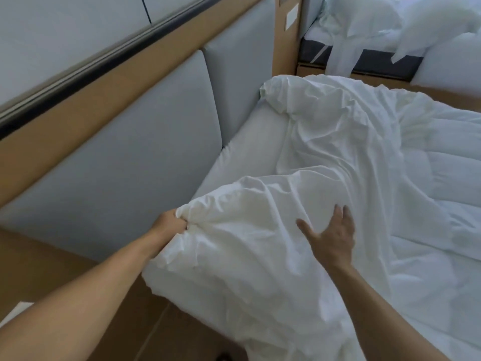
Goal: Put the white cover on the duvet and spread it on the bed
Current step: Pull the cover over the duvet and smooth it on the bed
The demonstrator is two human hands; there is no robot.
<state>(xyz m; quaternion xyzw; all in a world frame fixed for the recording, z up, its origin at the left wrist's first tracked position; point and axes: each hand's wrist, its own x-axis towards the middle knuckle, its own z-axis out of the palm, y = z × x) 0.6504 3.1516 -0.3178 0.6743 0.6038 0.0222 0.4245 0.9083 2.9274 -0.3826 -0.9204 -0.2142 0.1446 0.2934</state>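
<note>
1. White, crumpled fabric duvet cover (338,157): seemingly filled by the duvet, laid rumpled across the white-sheeted bed (250,149). A strip of bare sheet is left along the head edge.
2. Left hand (170,221): fingers clenched round the cover's corner, at the near head corner of the bed.
3. Right hand (330,235): fingers released and spread, laid flat on the cover near that corner.
4. Step judged: covering largely done, spreading in hand.
5. Next move: the gripped corner is to be drawn to the head edge and the creases smoothed outward.
6. Room: the head edge is closed by a grey padded headboard (130,157). Wooden floor (130,308) is open along the near side edge.
</note>
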